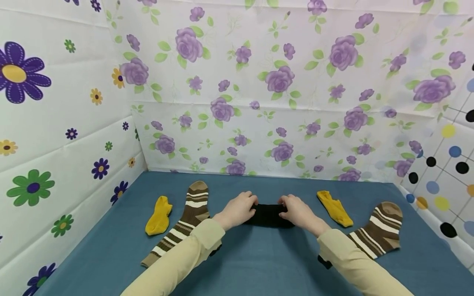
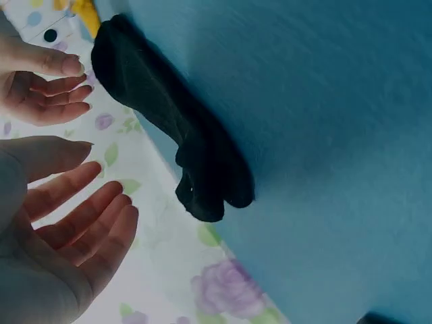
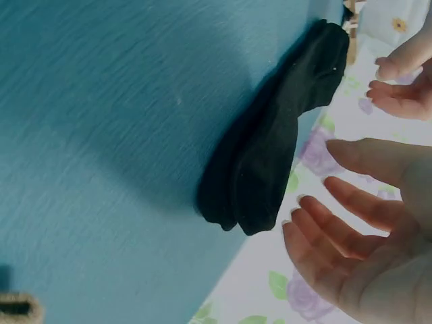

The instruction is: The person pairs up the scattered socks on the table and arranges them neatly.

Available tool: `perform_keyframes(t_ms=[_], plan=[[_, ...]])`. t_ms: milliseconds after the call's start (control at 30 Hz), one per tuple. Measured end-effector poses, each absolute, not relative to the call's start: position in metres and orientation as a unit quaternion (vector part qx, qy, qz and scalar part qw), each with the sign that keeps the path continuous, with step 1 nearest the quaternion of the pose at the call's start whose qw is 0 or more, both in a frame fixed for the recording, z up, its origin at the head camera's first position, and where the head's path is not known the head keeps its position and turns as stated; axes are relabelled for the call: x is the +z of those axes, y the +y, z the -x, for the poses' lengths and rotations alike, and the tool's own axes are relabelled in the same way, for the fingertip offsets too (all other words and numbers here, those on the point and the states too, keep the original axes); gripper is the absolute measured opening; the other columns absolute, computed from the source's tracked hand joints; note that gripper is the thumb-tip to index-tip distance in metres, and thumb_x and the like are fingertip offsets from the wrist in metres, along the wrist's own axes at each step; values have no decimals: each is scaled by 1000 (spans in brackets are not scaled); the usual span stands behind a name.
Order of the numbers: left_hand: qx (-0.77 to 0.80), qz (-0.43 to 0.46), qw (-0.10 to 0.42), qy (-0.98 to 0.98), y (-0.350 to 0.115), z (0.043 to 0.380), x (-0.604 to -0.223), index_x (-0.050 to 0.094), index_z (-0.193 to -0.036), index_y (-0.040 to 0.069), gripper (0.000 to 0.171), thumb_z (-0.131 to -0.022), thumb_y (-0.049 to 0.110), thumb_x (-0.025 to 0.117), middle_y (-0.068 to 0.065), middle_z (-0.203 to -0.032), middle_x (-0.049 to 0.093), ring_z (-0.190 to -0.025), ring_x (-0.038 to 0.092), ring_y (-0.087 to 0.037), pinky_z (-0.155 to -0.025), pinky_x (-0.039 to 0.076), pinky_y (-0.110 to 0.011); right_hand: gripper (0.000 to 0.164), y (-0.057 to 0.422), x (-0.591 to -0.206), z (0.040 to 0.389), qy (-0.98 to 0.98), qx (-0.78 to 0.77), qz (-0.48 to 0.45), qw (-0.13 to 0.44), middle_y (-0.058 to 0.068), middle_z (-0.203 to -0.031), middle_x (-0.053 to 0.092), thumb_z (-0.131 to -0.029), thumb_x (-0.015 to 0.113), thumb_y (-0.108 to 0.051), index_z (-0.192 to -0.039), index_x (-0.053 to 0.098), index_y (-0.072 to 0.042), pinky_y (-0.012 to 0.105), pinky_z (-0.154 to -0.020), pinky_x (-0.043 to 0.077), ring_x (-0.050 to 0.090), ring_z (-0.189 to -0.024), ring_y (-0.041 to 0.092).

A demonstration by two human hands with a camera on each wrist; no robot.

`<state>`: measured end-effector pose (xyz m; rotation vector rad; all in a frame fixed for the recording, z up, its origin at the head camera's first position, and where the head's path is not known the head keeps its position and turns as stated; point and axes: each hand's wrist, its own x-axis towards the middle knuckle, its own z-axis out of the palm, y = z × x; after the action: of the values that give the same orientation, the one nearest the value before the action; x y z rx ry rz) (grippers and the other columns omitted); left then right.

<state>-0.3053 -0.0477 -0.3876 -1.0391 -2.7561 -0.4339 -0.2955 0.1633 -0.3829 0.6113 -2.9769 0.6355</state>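
Observation:
Black socks lie across the middle of the table, one on top of the other, as the two layers in the wrist views suggest. Over their left end hovers my left hand, fingers loosely bent and apart from the cloth in the left wrist view. My right hand is at the other end, its thumb and fingers spread with a gap to the socks in the right wrist view. Neither hand holds anything.
Left of the hands are a yellow sock and a brown striped sock. To the right lie another yellow sock and another striped sock, partly behind the right sleeve. Flower-patterned sheets line the blue table's back.

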Motion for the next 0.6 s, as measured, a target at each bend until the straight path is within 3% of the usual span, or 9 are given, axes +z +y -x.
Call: perform_keyframes(t_ms=[133,400,600], plan=[[-93,356,83,-926,-46,303,-392,61,-99,6,12,-88,8,59,-4,-90,50,-80,48,-18,-60,42,-23,29,162,-388,296,-965,175,-193,-1,12,-91,53,-79,71,-8,-104,60,1,36,-67,45,52,-80,23],[-61,323,0,-945,-45,299,-399,62,-101,7,18,-85,14,65,-4,-90,48,-80,47,-17,-59,42,-25,32,165,-396,294,-966,160,-204,-6,13,-93,56,-76,73,-7,-103,60,2,36,-68,46,54,-82,26],[-70,317,-14,-946,-46,301,-403,63,-102,7,20,-85,15,65,-4,-91,49,-80,50,-16,-61,43,-25,32,167,-402,292,-966,154,-205,-17,14,-94,55,-75,73,-5,-103,60,3,36,-67,46,53,-83,26]])
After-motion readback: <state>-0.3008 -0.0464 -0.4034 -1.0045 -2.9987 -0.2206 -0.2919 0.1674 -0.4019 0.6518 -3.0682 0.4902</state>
